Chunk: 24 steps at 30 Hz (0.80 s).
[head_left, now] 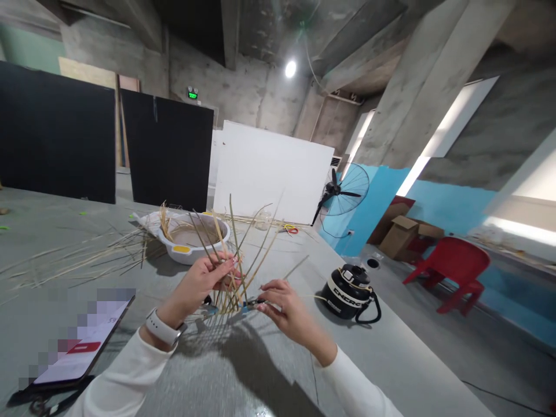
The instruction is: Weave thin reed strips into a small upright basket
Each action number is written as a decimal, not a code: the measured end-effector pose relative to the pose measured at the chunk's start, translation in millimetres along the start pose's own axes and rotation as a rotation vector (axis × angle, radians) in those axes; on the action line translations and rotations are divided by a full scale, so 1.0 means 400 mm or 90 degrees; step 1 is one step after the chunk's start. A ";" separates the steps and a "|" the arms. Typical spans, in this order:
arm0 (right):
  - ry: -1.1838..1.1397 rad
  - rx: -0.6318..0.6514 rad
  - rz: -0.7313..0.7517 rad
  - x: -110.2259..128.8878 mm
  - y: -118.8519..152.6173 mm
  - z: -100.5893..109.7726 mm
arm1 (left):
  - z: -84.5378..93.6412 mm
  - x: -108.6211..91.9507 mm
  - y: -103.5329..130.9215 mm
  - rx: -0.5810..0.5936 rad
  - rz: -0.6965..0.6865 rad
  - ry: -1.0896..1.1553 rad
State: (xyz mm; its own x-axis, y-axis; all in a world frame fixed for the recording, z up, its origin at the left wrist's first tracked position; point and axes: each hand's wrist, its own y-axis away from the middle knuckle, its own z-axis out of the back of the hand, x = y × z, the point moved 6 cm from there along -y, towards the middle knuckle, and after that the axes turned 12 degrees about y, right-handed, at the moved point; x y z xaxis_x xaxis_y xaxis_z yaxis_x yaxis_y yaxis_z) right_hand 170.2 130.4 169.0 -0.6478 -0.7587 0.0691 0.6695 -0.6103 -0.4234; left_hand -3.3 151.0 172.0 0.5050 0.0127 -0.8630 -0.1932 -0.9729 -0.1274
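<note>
A small woven piece of straw strips (pixel 226 300) stands on the grey table in the middle of the view, with long loose strips fanning upward from it. My left hand (pixel 211 281) pinches some strips at its upper left side. On the right, my right hand (pixel 282 307) has its thumb and fingers closed on a small dark clip at the weave's lower right edge, beside a bit of blue. Another dark clip with blue sits at the weave's left side, below my left hand.
A white basin (pixel 191 253) holding straw stands behind. Loose straws (pixel 87 255) lie at the left, near a phone (pixel 87 347). Orange-handled scissors (pixel 291 230) lie at the back. A black jug (pixel 347 292) stands right; beyond are a fan (pixel 333 189) and red chair (pixel 456 260).
</note>
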 end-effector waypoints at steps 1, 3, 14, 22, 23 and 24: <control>-0.009 -0.007 -0.002 0.001 0.002 -0.001 | -0.001 0.000 0.000 0.001 -0.002 -0.002; -0.016 0.001 0.016 0.011 0.004 -0.007 | -0.003 0.003 0.000 0.003 -0.002 -0.008; -0.012 -0.029 -0.021 0.004 0.002 0.040 | 0.016 -0.001 -0.006 0.002 0.009 -0.012; -0.143 -0.041 0.033 0.076 -0.008 0.241 | -0.050 0.035 0.005 0.043 0.043 -0.004; -0.129 -0.041 0.034 0.074 -0.029 0.271 | -0.060 0.041 0.008 0.053 0.043 -0.005; -0.095 -0.043 0.030 0.066 -0.054 0.298 | -0.068 0.048 0.011 0.062 0.041 -0.008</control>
State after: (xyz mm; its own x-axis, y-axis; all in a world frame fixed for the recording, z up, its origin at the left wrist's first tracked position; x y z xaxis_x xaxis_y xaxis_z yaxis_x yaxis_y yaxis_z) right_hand 182.1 96.4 287.4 -0.5517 -0.8146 0.1792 0.6686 -0.5603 -0.4889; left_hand 28.2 140.7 168.2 0.4786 -0.0453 -0.8768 -0.3055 -0.9449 -0.1179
